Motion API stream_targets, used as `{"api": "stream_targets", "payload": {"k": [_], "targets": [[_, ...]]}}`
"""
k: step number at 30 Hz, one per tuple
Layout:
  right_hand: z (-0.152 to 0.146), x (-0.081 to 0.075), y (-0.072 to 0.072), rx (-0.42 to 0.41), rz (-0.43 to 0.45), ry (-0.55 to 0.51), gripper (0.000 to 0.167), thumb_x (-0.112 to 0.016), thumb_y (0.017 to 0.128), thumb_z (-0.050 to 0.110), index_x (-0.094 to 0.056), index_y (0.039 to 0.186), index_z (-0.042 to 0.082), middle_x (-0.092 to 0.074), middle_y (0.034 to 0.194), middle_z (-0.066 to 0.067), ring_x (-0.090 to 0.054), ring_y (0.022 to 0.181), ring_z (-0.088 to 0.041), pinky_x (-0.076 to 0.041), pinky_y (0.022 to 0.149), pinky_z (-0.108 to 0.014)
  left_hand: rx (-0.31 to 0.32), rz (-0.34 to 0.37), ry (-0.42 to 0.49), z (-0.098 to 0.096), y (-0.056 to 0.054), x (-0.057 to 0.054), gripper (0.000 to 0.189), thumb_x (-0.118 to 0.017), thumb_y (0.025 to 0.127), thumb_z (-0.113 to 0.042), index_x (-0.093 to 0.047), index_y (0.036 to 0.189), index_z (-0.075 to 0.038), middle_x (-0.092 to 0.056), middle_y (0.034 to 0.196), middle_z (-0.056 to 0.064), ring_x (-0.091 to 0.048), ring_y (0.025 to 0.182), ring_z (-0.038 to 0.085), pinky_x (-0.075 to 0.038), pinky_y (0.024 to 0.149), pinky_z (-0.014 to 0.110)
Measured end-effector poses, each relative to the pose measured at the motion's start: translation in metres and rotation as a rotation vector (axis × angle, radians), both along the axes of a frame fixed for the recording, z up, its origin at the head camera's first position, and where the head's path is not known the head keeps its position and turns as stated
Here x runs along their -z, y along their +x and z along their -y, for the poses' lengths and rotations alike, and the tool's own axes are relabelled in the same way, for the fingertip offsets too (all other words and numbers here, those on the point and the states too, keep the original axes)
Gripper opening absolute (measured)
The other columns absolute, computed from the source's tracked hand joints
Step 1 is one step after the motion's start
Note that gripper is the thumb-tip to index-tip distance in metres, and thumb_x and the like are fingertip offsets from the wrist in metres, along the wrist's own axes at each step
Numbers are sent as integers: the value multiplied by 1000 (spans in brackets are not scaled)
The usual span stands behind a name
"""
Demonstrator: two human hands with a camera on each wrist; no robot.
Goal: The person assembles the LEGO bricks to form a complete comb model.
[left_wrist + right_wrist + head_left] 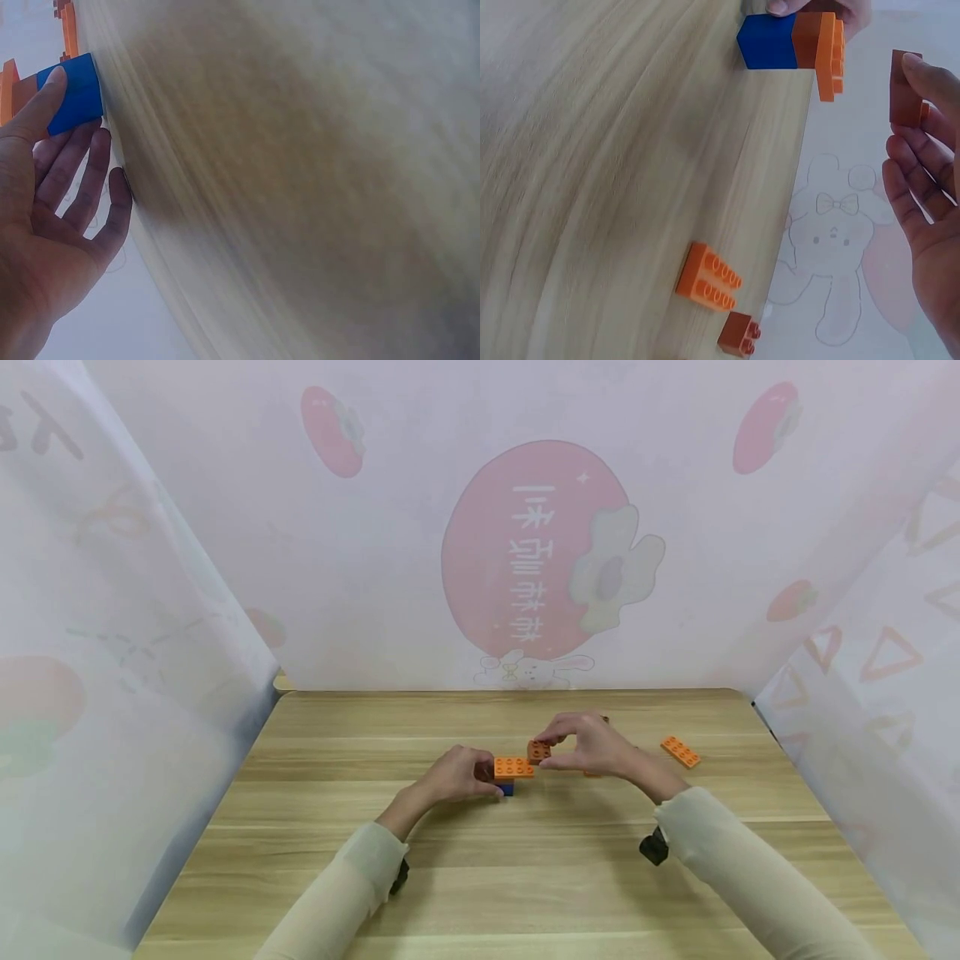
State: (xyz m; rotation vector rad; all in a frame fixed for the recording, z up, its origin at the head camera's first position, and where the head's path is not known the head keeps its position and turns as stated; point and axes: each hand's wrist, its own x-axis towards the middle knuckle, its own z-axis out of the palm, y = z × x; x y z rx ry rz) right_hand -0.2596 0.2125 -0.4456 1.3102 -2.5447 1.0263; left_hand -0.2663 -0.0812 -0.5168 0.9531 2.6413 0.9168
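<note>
My left hand grips a small stack low over the table. At its bottom is a blue brick, with the thumb on one side and fingers behind. A brown brick sits on the blue one, and an orange studded plate tops the stack, overhanging toward the right. Just right of that plate, my right hand pinches another brown brick between thumb and fingers, raised off the table with its studs showing. In the right wrist view this held brick stands apart from the stack.
An orange plate lies on the wooden table to the right. Another orange piece shows partly under the right hand. One loose brown brick appears in the right wrist view. Printed white cloth walls the back and sides.
</note>
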Motion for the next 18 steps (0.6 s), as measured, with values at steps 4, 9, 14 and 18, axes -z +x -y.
{"api": "stream_targets", "payload": {"k": [4, 9, 14, 18], "targets": [[6, 6, -3, -9, -12, -18, 34, -94, 82, 20, -82, 113, 9, -79, 102, 1, -73, 92, -17, -63, 80, -43, 5, -1, 6, 0, 0, 1, 29, -91, 86, -29, -77, 106, -13, -78, 95, -4, -68, 82, 5, -59, 79, 31], [13, 10, -5, -16, -40, -27, 35, -94, 82, 21, -82, 112, 9, -79, 102, 1, -72, 90, -14, -62, 79, -37, 9, -6, 12, 0, 0, 0, 28, -92, 86, -26, -77, 104, -12, -78, 94, -4, -68, 81, 5, -59, 79, 30], [21, 12, -6, 2, -9, -4, 34, -93, 84, 23, -82, 113, 11, -79, 105, 1, -73, 95, -13, -63, 83, -37, 14, -7, 19, 0, 0, -1, 27, -92, 86, -24, -77, 103, -11, -78, 93, -3, -69, 81, 6, -59, 78, 29], [26, 15, -6, 13, 13, 5, 33, -92, 85, 24, -82, 113, 11, -78, 105, 1, -74, 96, -15, -62, 83, -33, 19, -11, 18, 0, 0, -1, 26, -91, 86, -24, -77, 103, -10, -79, 94, -2, -69, 81, 6, -59, 78, 29]]}}
